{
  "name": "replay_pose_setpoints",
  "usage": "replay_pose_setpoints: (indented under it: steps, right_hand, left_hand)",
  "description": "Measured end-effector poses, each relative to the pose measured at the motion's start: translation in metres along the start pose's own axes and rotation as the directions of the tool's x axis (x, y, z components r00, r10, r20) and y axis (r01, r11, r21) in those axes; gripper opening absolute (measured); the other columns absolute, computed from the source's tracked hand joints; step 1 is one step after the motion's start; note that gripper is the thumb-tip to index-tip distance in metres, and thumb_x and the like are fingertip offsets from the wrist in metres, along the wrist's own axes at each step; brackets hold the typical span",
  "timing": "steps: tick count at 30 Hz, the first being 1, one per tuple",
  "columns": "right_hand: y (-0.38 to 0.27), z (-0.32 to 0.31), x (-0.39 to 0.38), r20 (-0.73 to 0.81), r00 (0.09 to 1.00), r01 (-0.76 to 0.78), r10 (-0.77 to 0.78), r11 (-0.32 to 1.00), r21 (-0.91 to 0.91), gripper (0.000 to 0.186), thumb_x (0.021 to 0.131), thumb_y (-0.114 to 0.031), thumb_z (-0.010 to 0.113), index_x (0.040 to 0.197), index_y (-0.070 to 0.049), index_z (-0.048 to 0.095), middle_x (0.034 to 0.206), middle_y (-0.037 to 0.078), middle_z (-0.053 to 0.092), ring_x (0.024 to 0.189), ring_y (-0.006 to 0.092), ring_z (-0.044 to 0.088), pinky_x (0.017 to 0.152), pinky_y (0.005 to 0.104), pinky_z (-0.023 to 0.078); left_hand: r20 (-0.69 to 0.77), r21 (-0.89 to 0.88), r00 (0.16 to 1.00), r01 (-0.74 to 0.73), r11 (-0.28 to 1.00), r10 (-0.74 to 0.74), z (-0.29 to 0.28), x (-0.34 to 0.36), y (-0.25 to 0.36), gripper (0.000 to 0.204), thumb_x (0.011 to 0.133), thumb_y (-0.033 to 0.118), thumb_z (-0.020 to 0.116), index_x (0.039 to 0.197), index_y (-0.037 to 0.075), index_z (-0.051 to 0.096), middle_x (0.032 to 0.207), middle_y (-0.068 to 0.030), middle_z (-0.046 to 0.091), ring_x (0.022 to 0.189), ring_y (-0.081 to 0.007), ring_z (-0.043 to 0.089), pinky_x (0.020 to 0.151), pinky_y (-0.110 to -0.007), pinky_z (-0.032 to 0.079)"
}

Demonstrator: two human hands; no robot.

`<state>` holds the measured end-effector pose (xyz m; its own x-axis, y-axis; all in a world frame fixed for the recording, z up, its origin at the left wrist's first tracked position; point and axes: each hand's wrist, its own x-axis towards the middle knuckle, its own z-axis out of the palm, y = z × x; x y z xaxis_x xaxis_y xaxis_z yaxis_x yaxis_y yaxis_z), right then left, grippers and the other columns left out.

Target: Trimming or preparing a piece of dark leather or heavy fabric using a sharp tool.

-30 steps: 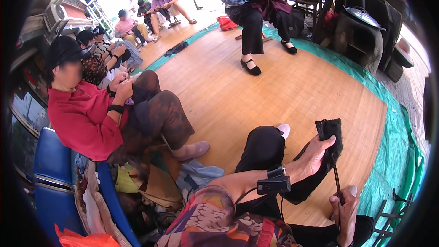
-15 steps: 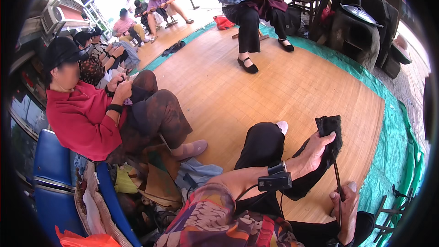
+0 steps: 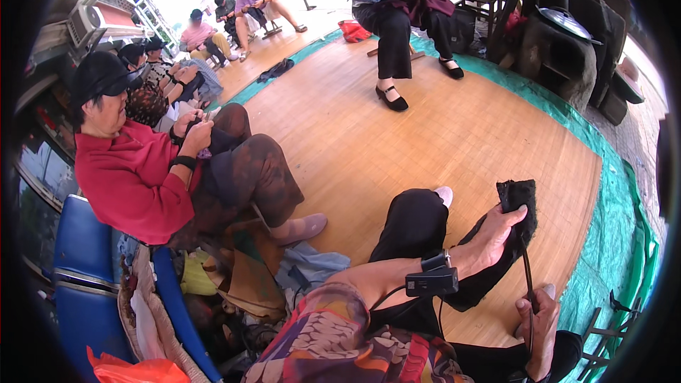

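My left hand [image 3: 496, 236] is closed on a piece of black cloth [image 3: 521, 202], its thumb pressed flat on top. The cloth's frayed upper end stands up past the fingers. From below that thumb a thin black cord [image 3: 528, 269] runs down to my right hand [image 3: 543, 323]. The right fingers are curled round the cord, thumb pointing up. Both hands are above my black-trousered legs, the right one lower and nearer my body. How the cord joins the cloth is hidden behind the left hand.
At my left a person in a red top [image 3: 135, 184] sits with hands together. Blue chairs [image 3: 85, 234] and a bag of cloths [image 3: 248, 284] are beside me. Another person sits ahead on the bamboo mat [image 3: 326, 142]. A green tarp [image 3: 610, 241] edges it; a stove [image 3: 560, 57] stands far right.
The whole view has shifted slightly. My hands keep the same hold on the cloth and cord, with hardly any movement between them.
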<state>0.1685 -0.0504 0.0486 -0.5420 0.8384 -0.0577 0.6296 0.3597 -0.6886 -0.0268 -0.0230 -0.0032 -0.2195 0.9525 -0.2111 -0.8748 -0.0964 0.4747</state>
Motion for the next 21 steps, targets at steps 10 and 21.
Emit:
replay_pose_setpoints:
  steps: [10,21]
  right_hand:
    - [0.0069,0.0033,0.001,-0.029,0.996,0.088,-0.088,0.996,0.016,0.055,0.077,-0.048,0.064,0.069,0.005,0.051,0.054,0.011,0.045,0.051,0.021,0.042,0.049,0.0344,0.035]
    - [0.0076,0.0044,0.0016,-0.011,0.998,0.067,-0.066,0.997,0.037,0.059,0.077,-0.053,0.061,0.07,0.004,0.051,0.052,0.01,0.043,0.05,0.0186,0.041,0.048,0.0331,0.034]
  left_hand:
    - [-0.028,0.004,0.999,0.022,1.0,-0.022,-0.0011,-0.0007,0.0003,0.016,0.084,0.017,0.063,0.093,0.008,0.054,0.08,0.0011,0.057,0.071,-0.0104,0.057,0.062,-0.025,0.047]
    - [-0.014,0.051,1.0,0.019,0.998,-0.019,-0.0044,0.0013,-0.0023,0.016,0.085,0.019,0.062,0.096,0.01,0.054,0.082,0.0033,0.057,0.073,-0.0083,0.055,0.063,-0.024,0.046]
